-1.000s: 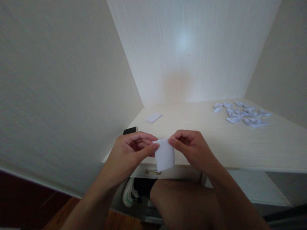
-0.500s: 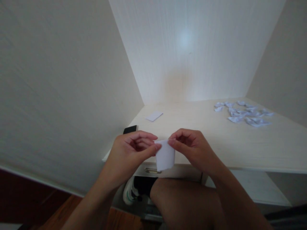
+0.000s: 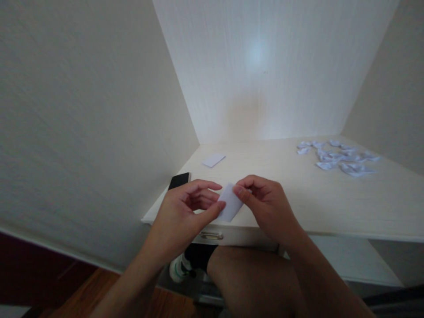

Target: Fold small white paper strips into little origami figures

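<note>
A small white piece of paper is held tilted between my two hands, just above the front edge of the desk. My right hand pinches its upper right part between thumb and forefinger. At the paper's left edge, the thumb of my left hand presses on the front, while the forefinger is lifted off and the other fingers curl behind. Farther back on the desk lies another flat white piece of paper. Several folded or twisted white paper pieces are spread at the right rear.
A dark phone lies at the desk's left edge, close to my left hand. Panels rise at the left, back and right of the pale desk. Below the front edge are a drawer handle, my leg and a shoe.
The paper has turned from nearly upright to slanted and has risen a little. My left forefinger has lifted away from its edge. The things on the desk lie as before.
</note>
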A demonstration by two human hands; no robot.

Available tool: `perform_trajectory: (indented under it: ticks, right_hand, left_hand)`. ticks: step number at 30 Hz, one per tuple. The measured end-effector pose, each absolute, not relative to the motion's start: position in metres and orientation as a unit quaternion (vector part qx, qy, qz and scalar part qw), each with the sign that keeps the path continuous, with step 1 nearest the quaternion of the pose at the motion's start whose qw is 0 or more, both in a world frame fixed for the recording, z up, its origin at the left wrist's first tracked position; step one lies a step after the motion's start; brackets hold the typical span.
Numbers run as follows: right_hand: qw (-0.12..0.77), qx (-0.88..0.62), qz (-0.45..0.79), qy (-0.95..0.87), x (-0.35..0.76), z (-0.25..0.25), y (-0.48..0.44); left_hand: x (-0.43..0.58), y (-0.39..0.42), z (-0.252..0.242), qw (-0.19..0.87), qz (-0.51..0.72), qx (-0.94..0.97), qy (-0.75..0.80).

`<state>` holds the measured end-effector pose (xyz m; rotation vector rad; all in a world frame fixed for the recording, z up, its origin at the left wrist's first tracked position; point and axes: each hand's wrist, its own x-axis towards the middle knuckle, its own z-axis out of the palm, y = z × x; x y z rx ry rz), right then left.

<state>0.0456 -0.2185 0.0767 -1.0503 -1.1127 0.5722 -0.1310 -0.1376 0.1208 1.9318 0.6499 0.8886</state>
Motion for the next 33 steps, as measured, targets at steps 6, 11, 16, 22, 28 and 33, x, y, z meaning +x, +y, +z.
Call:
perform_trajectory:
  ticks: [6,11,16,22,28,33]
  right_hand:
    - [0.740,-0.434,0.249,-0.449,0.041,0.074,-0.216]
    - [0.762,-0.409,0.255,-0.432,0.038,0.074,-0.213]
    - [0.790,-0.389,0.256,-0.399,0.037,0.074,-0.211]
    - [0.807,-0.379,0.256,-0.375,0.034,0.072,-0.208]
    - [0.807,-0.383,0.256,-0.369,0.034,0.070,-0.207]
    - [0.799,-0.393,0.256,-0.377,0.035,0.073,-0.208]
  left_hand:
    - [-0.130,-0.142,0.118,0.417,0.402,0.775,0.252]
    - [-0.129,-0.144,0.119,0.415,0.421,0.762,0.266]
    - [-0.132,-0.145,0.118,0.417,0.435,0.748,0.277]
    - [-0.135,-0.145,0.116,0.413,0.433,0.747,0.291]
    - [-0.135,-0.143,0.116,0.386,0.427,0.762,0.298]
    - [-0.138,-0.143,0.117,0.378,0.417,0.767,0.307]
